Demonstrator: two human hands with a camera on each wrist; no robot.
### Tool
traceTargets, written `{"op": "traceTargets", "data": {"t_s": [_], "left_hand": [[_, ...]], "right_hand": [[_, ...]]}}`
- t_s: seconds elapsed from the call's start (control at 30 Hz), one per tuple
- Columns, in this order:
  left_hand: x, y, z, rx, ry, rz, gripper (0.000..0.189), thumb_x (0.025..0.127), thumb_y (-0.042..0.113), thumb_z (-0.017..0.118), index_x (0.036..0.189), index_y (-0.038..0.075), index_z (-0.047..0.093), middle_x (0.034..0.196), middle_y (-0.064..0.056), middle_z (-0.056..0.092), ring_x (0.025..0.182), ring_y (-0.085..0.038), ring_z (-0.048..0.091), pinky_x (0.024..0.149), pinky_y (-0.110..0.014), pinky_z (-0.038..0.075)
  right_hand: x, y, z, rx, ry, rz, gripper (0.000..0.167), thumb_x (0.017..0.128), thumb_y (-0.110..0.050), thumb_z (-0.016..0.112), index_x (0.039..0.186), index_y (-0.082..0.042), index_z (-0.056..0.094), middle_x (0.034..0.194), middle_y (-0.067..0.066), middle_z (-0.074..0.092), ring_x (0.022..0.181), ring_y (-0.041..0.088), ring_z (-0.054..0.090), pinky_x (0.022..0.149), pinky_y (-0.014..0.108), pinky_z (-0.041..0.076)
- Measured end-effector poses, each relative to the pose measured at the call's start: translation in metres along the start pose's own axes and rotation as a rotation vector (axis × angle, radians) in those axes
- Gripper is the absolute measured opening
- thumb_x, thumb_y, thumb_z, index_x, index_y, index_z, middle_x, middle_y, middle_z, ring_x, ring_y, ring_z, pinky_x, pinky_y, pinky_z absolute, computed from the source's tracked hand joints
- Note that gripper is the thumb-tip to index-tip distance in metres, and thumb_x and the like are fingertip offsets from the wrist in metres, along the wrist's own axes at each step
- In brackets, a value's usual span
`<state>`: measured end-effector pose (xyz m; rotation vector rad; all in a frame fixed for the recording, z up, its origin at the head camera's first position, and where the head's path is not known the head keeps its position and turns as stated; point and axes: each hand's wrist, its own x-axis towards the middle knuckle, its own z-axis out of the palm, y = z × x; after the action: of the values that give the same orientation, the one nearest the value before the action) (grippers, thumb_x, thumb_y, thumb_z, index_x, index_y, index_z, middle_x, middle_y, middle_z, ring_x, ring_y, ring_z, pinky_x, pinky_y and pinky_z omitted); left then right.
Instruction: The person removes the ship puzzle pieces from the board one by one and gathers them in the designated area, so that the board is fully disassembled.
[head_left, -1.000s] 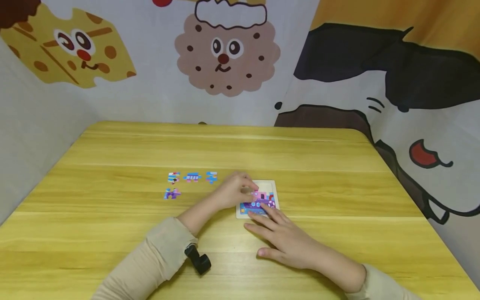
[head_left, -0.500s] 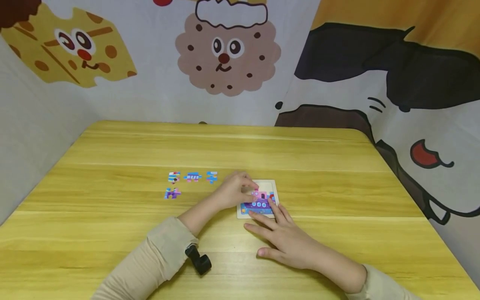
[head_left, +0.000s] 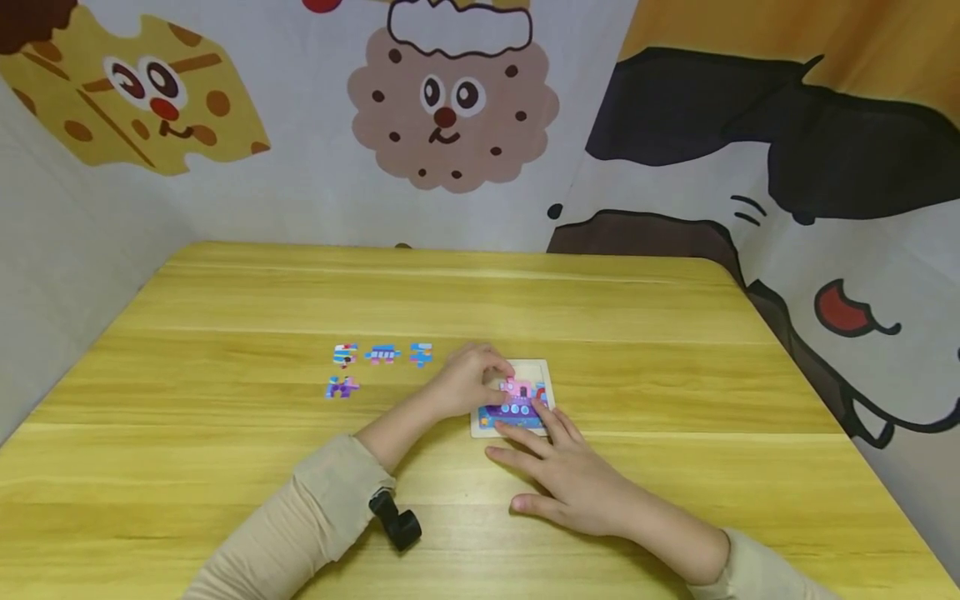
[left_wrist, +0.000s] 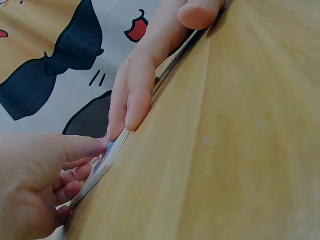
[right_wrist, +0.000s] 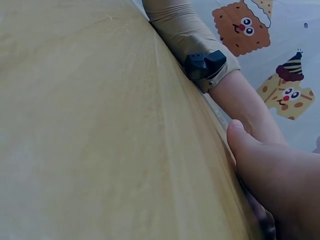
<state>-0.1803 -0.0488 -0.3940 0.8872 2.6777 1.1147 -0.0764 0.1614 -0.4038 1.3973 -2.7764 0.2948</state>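
A small jigsaw board [head_left: 550, 380] with a pale rim lies flat on the table, its lower part filled with a purple and blue ship picture. My left hand [head_left: 467, 382] is at its left side, thumb and fingertips pinching a pink puzzle piece [head_left: 519, 388] over the picture. In the left wrist view, the left thumb [left_wrist: 90, 146] reaches over the board's top face. My right hand [head_left: 581, 487] comes from the lower right with fingers spread and fairly straight, fingertips resting on the board's lower right part. Part of the picture is hidden under the fingers.
Left of the board lie several loose puzzle pieces, among them a striped piece [head_left: 346, 355], a blue and purple piece [head_left: 383, 354], a blue piece [head_left: 422, 354] and a purple piece [head_left: 342, 387]. A black wrist device [head_left: 397, 523] hangs at the left cuff. A cartoon curtain [head_left: 300, 200] stands behind the table.
The right fingertips have shifted right and up along the board, showing more of the ship's round windows. The left hand stays in place at the pink piece; the loose pieces have not moved.
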Motion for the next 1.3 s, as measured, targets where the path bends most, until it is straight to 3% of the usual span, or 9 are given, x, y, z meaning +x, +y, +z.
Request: {"op": "traceTargets", "data": {"t_s": [0.23, 0.4, 0.6, 0.73, 1.03, 1.3], "left_hand": [[-0.001, 0.002, -0.001, -0.006, -0.01, -0.009, 0.028, 0.079, 0.017, 0.08, 0.105, 0.01, 0.07, 0.108, 0.0, 0.063, 0.104, -0.019, 0.049, 0.103, -0.055, 0.024], [0.0, 0.003, -0.002, -0.014, -0.003, -0.015, 0.028, 0.078, 0.016, 0.08, 0.103, 0.01, 0.07, 0.104, 0.0, 0.064, 0.1, -0.018, 0.05, 0.098, -0.049, 0.03], [0.001, 0.005, -0.003, -0.12, -0.02, -0.035, 0.026, 0.077, 0.007, 0.079, 0.1, 0.008, 0.066, 0.081, 0.008, 0.065, 0.082, -0.011, 0.056, 0.084, -0.034, 0.042], [0.001, 0.004, -0.002, -0.173, -0.02, -0.041, 0.025, 0.078, 0.004, 0.078, 0.099, 0.008, 0.065, 0.08, 0.007, 0.063, 0.076, -0.009, 0.058, 0.074, -0.027, 0.048], [-0.001, 0.001, -0.005, -0.303, 0.038, 0.004, 0.018, 0.081, 0.0, 0.073, 0.097, 0.007, 0.069, 0.08, 0.001, 0.061, 0.076, -0.016, 0.057, 0.071, -0.028, 0.05], [-0.003, 0.005, -0.01, -0.315, 0.084, 0.017, 0.017, 0.083, 0.003, 0.071, 0.1, 0.008, 0.07, 0.084, 0.003, 0.062, 0.081, -0.016, 0.057, 0.073, -0.031, 0.049]], "right_hand": [[0.001, 0.0, -0.002, -0.002, -0.01, 0.012, 0.058, 0.095, -0.057, 0.044, 0.148, -0.032, 0.037, 0.157, -0.004, 0.02, 0.139, 0.049, 0.005, 0.107, 0.062, 0.011], [0.004, 0.0, -0.004, -0.034, 0.001, -0.006, 0.061, 0.094, -0.06, 0.043, 0.147, -0.03, 0.038, 0.156, -0.002, 0.023, 0.138, 0.049, 0.009, 0.106, 0.062, 0.015], [0.006, 0.0, -0.004, -0.038, -0.009, -0.004, 0.06, 0.094, -0.06, 0.042, 0.147, -0.031, 0.038, 0.156, -0.004, 0.024, 0.139, 0.047, 0.009, 0.106, 0.062, 0.016], [0.004, 0.001, -0.004, -0.021, -0.014, -0.001, 0.06, 0.094, -0.06, 0.042, 0.147, -0.031, 0.038, 0.156, -0.004, 0.022, 0.14, 0.046, 0.007, 0.106, 0.062, 0.015], [0.002, 0.001, -0.006, -0.008, -0.022, -0.002, 0.061, 0.094, -0.06, 0.042, 0.148, -0.031, 0.036, 0.157, -0.003, 0.02, 0.14, 0.045, 0.004, 0.105, 0.064, 0.014], [0.002, 0.001, -0.007, -0.001, -0.056, 0.012, 0.063, 0.094, -0.061, 0.041, 0.15, -0.032, 0.031, 0.158, -0.004, 0.017, 0.141, 0.043, 0.0, 0.108, 0.061, 0.01]]}}
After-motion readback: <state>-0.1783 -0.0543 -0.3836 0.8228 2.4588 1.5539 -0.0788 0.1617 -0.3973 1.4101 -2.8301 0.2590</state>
